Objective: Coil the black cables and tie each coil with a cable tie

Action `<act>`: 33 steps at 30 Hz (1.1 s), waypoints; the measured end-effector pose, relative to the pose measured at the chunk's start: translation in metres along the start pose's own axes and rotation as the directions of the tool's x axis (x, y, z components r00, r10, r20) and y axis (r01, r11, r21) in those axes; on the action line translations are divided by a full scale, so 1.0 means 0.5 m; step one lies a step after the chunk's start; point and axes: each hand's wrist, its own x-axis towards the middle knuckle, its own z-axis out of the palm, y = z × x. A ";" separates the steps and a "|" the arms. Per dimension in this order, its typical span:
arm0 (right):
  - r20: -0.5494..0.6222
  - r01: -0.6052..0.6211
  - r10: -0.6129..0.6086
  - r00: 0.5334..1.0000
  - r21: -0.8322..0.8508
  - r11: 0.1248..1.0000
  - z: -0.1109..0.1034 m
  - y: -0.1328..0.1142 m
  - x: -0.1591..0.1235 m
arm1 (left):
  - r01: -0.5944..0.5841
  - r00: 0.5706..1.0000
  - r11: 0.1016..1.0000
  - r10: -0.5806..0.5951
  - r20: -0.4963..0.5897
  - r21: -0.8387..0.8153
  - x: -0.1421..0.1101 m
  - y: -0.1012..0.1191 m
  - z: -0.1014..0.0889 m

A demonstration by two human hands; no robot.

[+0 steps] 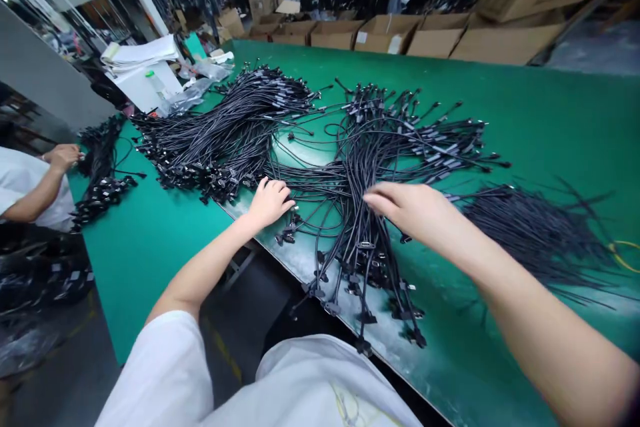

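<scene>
My left hand (pixel 271 202) is at the table's front edge with its fingers curled over several thin black cables (pixel 313 177) that run right toward the middle pile. Just below it lie a few black connectors (pixel 286 237). Thumb and fingers of my right hand (pixel 407 205) are pinched together at the middle of a black cable bundle (pixel 356 177); the cable between the fingertips is mostly hidden. The bundle's lower ends carry black plugs (pixel 367 317) near the front edge. Its upper ends fan out with grey labels (pixel 443 153).
A large cable heap (pixel 220 127) lies on the left of the green table (pixel 560 120). Loose black wires (pixel 535 230) spread at the right. Cardboard boxes (pixel 385 33) line the far edge. Papers (pixel 143 53) rest on a white box. Another person's hand (pixel 64 156) works beside cables at far left.
</scene>
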 end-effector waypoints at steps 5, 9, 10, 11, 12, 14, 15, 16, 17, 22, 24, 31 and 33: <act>0.192 0.168 -0.167 0.967 0.011 0.986 0.119 -0.141 0.246 | 0.108 0.989 0.979 -0.123 0.079 0.174 -0.046 -0.123 -0.034; 0.266 0.163 -0.110 0.958 -0.187 0.969 0.249 -0.164 0.336 | 0.259 0.961 0.928 -0.277 0.030 0.269 -0.083 -0.178 -0.051; 0.260 0.172 -0.114 0.959 -0.213 0.962 0.269 -0.163 0.339 | 0.271 0.961 0.924 -0.276 -0.021 0.268 -0.083 -0.171 -0.046; 0.251 0.181 -0.123 0.960 -0.225 0.957 0.282 -0.160 0.339 | 0.271 0.963 0.927 -0.259 -0.080 0.258 -0.077 -0.158 -0.037; 0.250 0.189 -0.130 0.959 -0.230 0.955 0.289 -0.157 0.337 | 0.258 0.964 0.936 -0.231 -0.135 0.241 -0.066 -0.140 -0.025; 0.286 0.214 -0.142 0.948 -0.237 0.948 0.287 -0.154 0.335 | 0.184 0.973 0.966 -0.153 -0.174 0.179 -0.037 -0.109 0.001; 0.312 0.232 -0.151 0.938 -0.240 0.943 0.280 -0.155 0.337 | 0.160 0.977 0.977 -0.136 -0.167 0.143 -0.023 -0.102 0.011; 0.337 0.252 -0.162 0.927 -0.243 0.937 0.269 -0.157 0.340 | 0.153 0.979 0.982 -0.135 -0.153 0.111 -0.012 -0.105 0.018; 0.359 0.273 -0.174 0.917 -0.244 0.931 0.256 -0.159 0.345 | 0.155 0.980 0.984 -0.142 -0.136 0.087 -0.006 -0.119 0.020; 0.482 0.387 -0.249 0.840 -0.209 0.898 0.158 -0.159 0.333 | 0.162 0.985 0.977 -0.151 -0.088 0.137 -0.036 -0.276 -0.021; 0.526 0.496 -0.348 0.776 -0.168 0.852 0.122 -0.142 0.292 | 0.212 0.977 0.963 -0.203 -0.071 0.168 -0.051 -0.315 -0.042; 0.564 0.751 -0.520 0.641 -0.320 0.578 0.134 -0.079 0.103 | 0.061 0.996 0.991 -0.068 -0.056 -0.121 -0.010 -0.127 -0.045; 0.535 0.748 -0.531 0.657 -0.371 0.550 0.143 -0.069 0.086 | -0.045 0.995 0.979 0.061 0.075 -0.196 0.008 -0.042 -0.034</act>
